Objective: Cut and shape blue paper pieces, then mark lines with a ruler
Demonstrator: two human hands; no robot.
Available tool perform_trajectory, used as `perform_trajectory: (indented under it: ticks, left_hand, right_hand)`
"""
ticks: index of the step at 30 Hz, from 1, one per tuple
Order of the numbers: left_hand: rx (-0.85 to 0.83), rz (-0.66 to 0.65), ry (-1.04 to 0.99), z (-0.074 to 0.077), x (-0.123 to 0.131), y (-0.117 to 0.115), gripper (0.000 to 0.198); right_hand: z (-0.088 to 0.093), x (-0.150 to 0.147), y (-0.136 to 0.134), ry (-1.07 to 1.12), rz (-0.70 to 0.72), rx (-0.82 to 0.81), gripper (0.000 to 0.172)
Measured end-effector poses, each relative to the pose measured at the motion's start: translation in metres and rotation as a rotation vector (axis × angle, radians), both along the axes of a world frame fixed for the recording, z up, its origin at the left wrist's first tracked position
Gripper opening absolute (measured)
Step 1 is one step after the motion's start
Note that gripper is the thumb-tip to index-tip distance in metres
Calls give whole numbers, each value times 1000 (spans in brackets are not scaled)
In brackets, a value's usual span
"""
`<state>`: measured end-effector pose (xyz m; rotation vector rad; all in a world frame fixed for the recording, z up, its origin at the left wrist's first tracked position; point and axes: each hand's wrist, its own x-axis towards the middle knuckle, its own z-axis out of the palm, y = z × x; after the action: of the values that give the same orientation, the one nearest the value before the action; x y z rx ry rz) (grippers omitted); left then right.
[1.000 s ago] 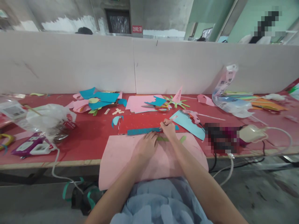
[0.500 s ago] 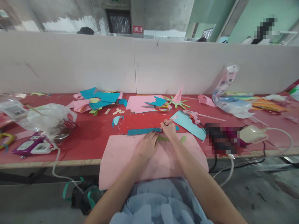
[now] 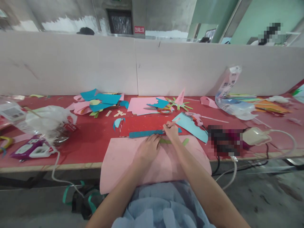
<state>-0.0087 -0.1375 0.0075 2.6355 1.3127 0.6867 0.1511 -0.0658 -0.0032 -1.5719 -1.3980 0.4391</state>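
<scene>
A blue paper strip (image 3: 140,134) lies across the front of a red sheet (image 3: 137,123). My left hand (image 3: 150,145) rests flat, its fingertips at the strip's near edge and its palm over a large pink sheet (image 3: 118,164). Above the strip, my right hand (image 3: 169,129) is closed round a slim pen (image 3: 177,120) whose upper end slants up to the right. The pen's tip is hidden by my fingers. Under my right wrist, a green strip (image 3: 166,141) lies on the pink sheet.
Scissors (image 3: 163,110) lie on pink sheets behind the red one. A pink glue gun (image 3: 196,118) rests by a light blue sheet (image 3: 191,126). Paper scraps (image 3: 104,99) and a plastic bag (image 3: 47,120) are on the left. A white partition (image 3: 95,63) stands behind the table.
The view has shifted very slightly. Both hands, the pen and the blue strip keep nearly the same places.
</scene>
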Motion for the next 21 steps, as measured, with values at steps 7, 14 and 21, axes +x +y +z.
perform_trajectory:
  ticks: [7, 14, 21]
  left_hand:
    - [-8, -4, -9, 1, 0, -1, 32]
    - [9, -4, -15, -3, 0, 1, 31]
    - [8, -7, -11, -2, 0, 0, 31]
  right_hand:
    - [-1, 1, 1, 0, -11, 1, 22]
    - [2, 0, 0, -39, -22, -15, 21]
    - [1, 1, -1, 21, -46, 7, 22]
